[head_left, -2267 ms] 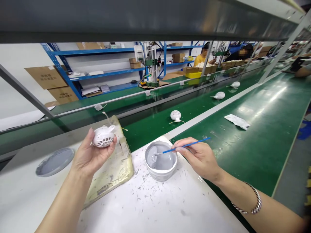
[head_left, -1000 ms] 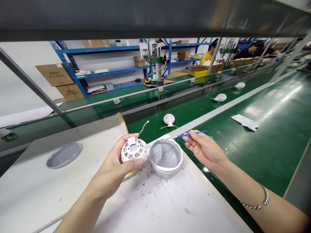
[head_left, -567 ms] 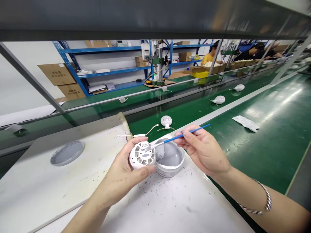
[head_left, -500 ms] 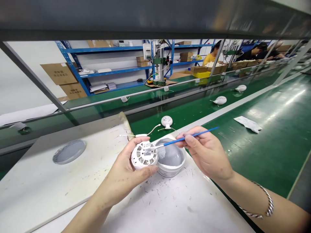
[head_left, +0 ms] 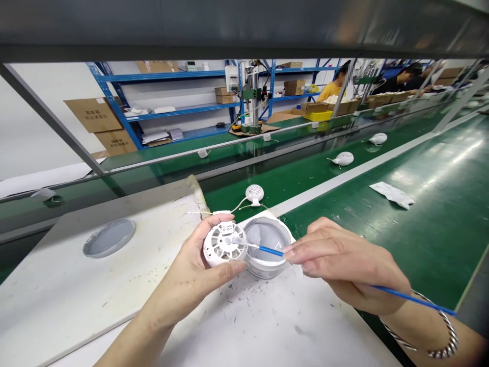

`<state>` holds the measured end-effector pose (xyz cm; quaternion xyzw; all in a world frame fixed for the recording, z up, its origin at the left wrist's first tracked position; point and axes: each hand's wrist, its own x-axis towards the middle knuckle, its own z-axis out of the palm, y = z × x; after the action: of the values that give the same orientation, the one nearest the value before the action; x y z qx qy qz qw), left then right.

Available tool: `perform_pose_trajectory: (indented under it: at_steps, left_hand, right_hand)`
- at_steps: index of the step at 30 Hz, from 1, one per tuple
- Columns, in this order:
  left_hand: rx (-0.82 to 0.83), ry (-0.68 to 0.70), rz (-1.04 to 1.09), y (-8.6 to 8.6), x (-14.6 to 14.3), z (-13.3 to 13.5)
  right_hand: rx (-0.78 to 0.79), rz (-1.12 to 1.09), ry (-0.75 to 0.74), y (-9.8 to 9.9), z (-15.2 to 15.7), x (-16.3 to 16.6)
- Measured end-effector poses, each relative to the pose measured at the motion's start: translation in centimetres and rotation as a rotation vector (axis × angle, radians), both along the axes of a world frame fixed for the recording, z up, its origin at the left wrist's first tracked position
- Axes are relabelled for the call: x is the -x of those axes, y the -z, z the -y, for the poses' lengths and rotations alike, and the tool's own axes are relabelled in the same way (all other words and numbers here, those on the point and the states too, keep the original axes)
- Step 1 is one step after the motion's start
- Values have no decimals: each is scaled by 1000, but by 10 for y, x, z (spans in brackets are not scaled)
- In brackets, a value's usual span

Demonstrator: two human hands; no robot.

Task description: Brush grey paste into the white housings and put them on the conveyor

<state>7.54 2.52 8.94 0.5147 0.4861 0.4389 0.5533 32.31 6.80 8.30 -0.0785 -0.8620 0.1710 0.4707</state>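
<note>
My left hand (head_left: pixel 191 260) is closed around a round white slotted housing (head_left: pixel 221 251), whose thin wires with a white tag run out at the far side. A thin blue paintbrush (head_left: pixel 270 250) is pinched in my right hand (head_left: pixel 344 257), and its tip touches the middle of the housing's face, where a grey smear shows. Just right of the housing stands a white tub (head_left: pixel 267 267) with grey paste (head_left: pixel 269 234) inside. Part of the brush handle is hidden behind my right hand.
A paste-smeared lid (head_left: pixel 109 238) lies on the white board (head_left: pixel 76 295) at left. Similar white housings (head_left: pixel 254 193) rest on the green conveyor belt (head_left: pixel 305 173). A white packet (head_left: pixel 391 194) lies on the right-hand surface. A grey metal beam (head_left: pixel 229 30) crosses overhead. Other people sit beyond.
My right hand has moved down and right, and the brush now slants the other way, its handle end low at right. White housings on the belt have shifted slightly left.
</note>
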Motion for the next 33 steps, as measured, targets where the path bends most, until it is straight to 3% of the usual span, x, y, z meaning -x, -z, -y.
perform_pose_trajectory:
  at_steps: [6, 8, 12, 16, 19, 25, 30, 33]
  left_hand:
    - [7, 139, -11, 1, 4, 3]
    - [21, 206, -18, 0, 4, 6]
    - [86, 373, -84, -4, -1, 16]
    - [106, 477, -286, -4, -5, 23]
    - [32, 478, -414, -3, -6, 25]
    - [-55, 510, -508, -3, -5, 25]
    - [82, 469, -424, 2, -8, 24]
    - [-13, 331, -398, 7, -15, 23]
  right_hand:
    - [264, -451, 80, 6, 6, 8]
    - [227, -486, 102, 4, 7, 8]
    - [-64, -187, 85, -1, 8, 12]
    - [68, 22, 36, -2, 12, 23]
    - [-7, 66, 31, -3, 13, 27]
    - [-411, 178, 21, -9, 10, 18]
    - [-504, 214, 87, -11, 11, 10]
    - [-504, 191, 128, -10, 11, 9]
